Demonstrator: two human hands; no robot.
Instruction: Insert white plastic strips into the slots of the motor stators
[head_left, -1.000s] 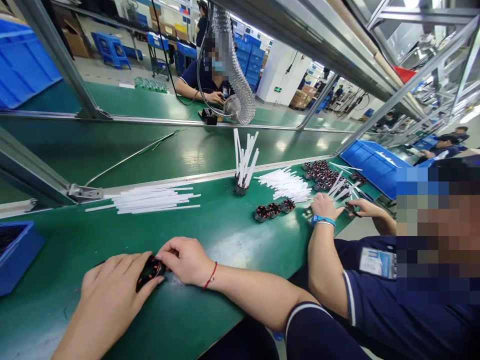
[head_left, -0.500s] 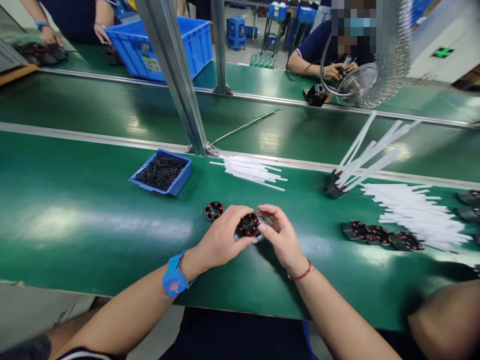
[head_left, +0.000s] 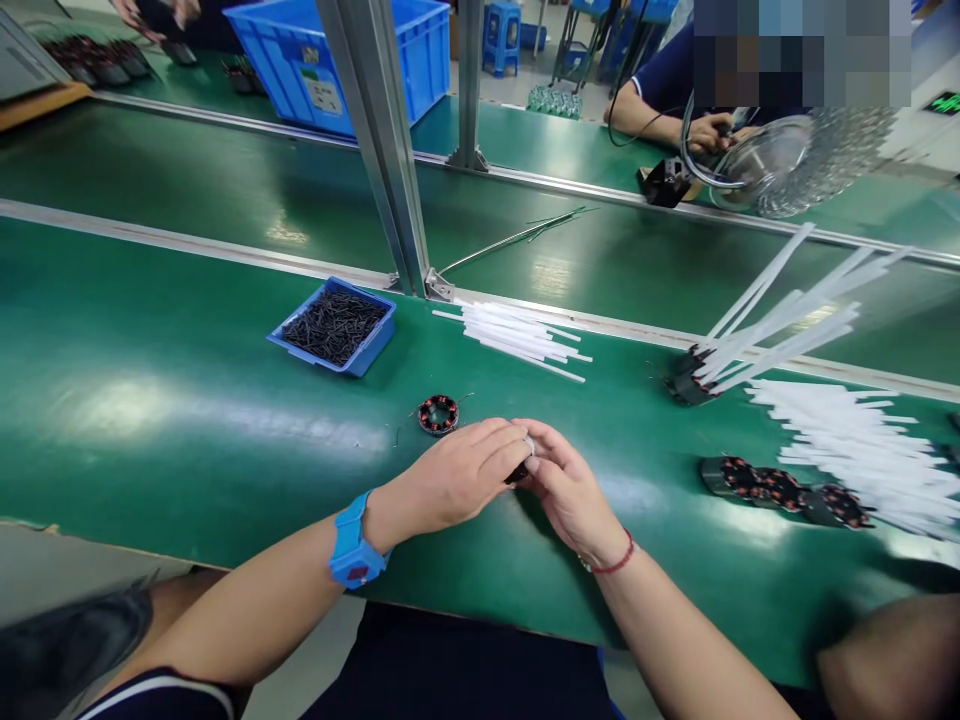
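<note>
My left hand (head_left: 459,478), with a blue watch at its wrist, is closed over a black motor stator (head_left: 516,473). From the other side my right hand (head_left: 571,490) grips the same stator, thumb and fingers bent round it. The hands cover most of the part; only a dark bit shows, and a whitish edge between the fingers that I cannot make out. Just beyond my left hand, another stator (head_left: 438,415) with copper windings and thin loose wires lies on the green table (head_left: 225,500).
A blue bin (head_left: 367,350) holds short black tubes. White tubes (head_left: 525,340) lie behind my hands, with a larger pile (head_left: 855,430) at right. Several stators (head_left: 780,488) sit in a row; white tubes stand in another stator (head_left: 691,375). Metal post (head_left: 382,150); co-worker's hand (head_left: 709,132) across.
My left hand has rolled over the stator, hiding its wound face that showed before. The fingers of my right hand have closed in nearer. The view has shifted slightly.
</note>
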